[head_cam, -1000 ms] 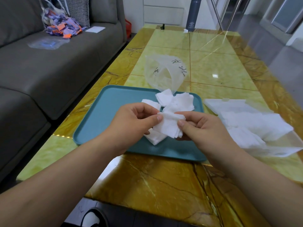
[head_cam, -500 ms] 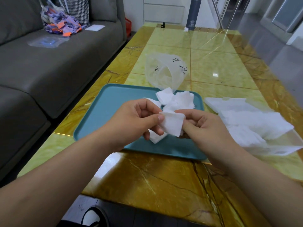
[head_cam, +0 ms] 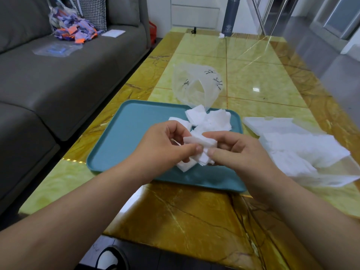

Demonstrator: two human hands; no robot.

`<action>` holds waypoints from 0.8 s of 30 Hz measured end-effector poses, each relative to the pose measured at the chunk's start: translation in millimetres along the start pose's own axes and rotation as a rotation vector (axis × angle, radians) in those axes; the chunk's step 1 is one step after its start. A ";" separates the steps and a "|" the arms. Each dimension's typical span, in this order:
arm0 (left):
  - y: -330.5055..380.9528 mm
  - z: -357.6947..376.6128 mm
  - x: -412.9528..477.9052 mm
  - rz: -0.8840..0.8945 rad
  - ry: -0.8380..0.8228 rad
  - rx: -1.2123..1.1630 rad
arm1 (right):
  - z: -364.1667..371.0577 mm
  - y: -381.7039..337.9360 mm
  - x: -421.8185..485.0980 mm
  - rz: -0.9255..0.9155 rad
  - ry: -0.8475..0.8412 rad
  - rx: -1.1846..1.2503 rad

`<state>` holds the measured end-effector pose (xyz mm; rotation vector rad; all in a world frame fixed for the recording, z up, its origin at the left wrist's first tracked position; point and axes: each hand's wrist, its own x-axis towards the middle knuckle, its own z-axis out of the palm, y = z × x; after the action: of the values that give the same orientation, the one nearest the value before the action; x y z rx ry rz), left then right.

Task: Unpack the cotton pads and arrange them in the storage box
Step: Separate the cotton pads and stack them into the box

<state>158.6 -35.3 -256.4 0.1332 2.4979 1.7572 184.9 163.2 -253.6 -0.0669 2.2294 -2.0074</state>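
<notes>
Above the teal tray [head_cam: 124, 133], my left hand [head_cam: 165, 145] and my right hand [head_cam: 237, 152] together pinch a small stack of white cotton pads [head_cam: 202, 147] between thumbs and fingers. More loose cotton pads [head_cam: 212, 119] lie heaped on the tray's far right part. The clear plastic bag [head_cam: 196, 84] with black print stands open just behind the tray. To the right, the clear storage box [head_cam: 331, 176] holds a spread of white pads [head_cam: 296, 147]; its walls are hard to make out.
The yellow marble table [head_cam: 194, 211] carries everything. A grey sofa [head_cam: 58, 84] runs along the left, with a bag of coloured scraps [head_cam: 74, 28] on it. A dark cylinder [head_cam: 229, 16] stands at the table's far end. A shoe [head_cam: 109, 258] shows below.
The pads between my hands have been gathered and turned flatter, into a tighter stack. Both hands stayed over the tray's middle, thumbs drawn closer together.
</notes>
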 end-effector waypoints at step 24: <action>-5.3 15.4 -6.1 0.015 -0.178 0.357 | 6.8 19.6 -14.9 -0.059 0.158 -0.539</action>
<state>166.4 -23.4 -266.4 0.3155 2.6520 1.2247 201.7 160.5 -272.6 -0.0300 2.8368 -1.4208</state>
